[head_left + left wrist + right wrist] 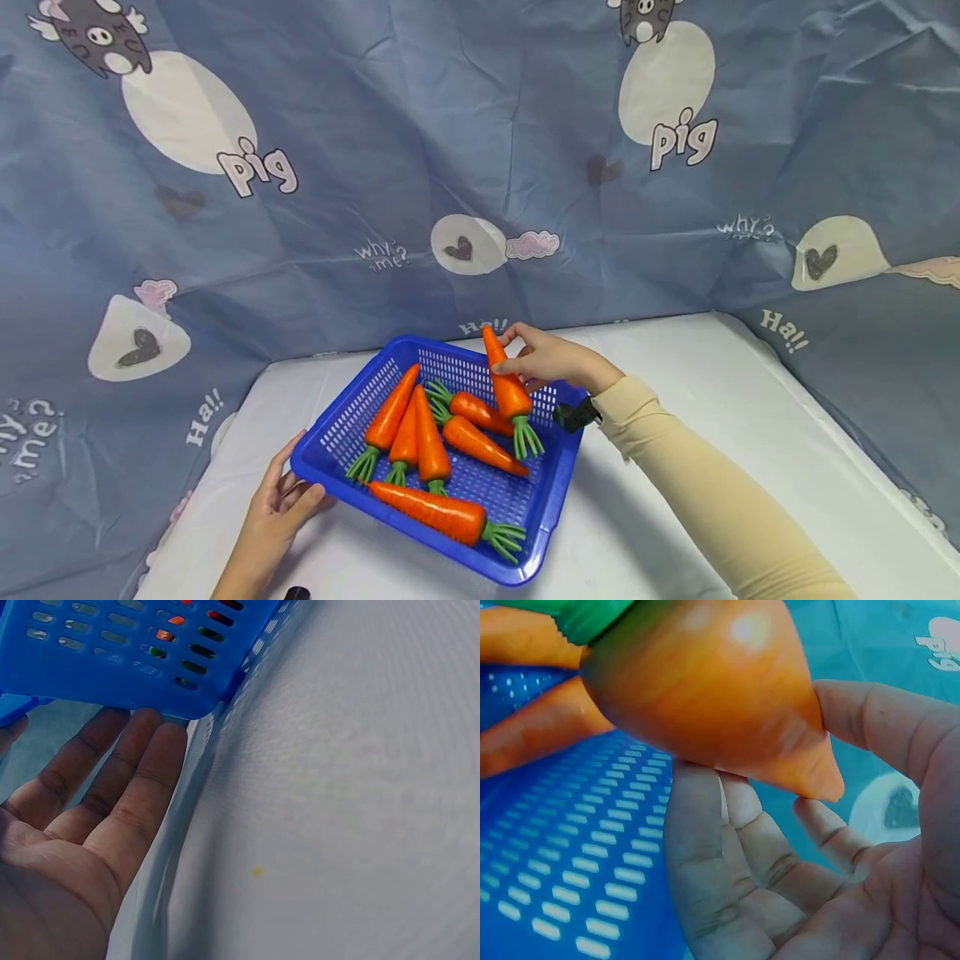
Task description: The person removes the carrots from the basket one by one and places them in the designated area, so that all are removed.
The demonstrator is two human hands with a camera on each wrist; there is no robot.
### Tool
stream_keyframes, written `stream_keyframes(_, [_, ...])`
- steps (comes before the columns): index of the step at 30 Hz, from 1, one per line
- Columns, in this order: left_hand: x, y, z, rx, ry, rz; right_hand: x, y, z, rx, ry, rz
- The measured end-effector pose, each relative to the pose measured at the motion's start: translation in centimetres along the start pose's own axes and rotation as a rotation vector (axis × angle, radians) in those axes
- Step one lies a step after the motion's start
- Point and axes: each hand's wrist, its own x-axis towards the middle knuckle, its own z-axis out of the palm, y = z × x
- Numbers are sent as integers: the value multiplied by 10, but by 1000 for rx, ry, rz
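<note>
- Lettering on the blue-grey cloth [360, 108]: "pig" appears twice in white, outlined letters; "Ha!!" is printed at several spots; "why? me?" reads clearly near the middle. Some other words are cropped or creased.
- Right hand [551, 358]: it pinches a carrot [513, 396] between thumb and fingers, holding it tilted over the far right part of the blue basket [491, 492], tip up and green top down.
- Left hand [273, 512]: spread wide around the basket's left corner, its fingers fairly straight, fingertips touching the lower edge in the left wrist view.
- Six other carrots [431, 446]: inside the basket, one lying along its near side.
- White tabletop [712, 392]: beneath the basket.
- Basket and carrots: I can read no brand or label on them.
</note>
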Motion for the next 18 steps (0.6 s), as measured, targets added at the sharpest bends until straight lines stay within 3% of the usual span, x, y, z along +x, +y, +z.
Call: stream_keyframes(18, [1,4,3,1,16,-18,-12,6,-41,-50,73,84])
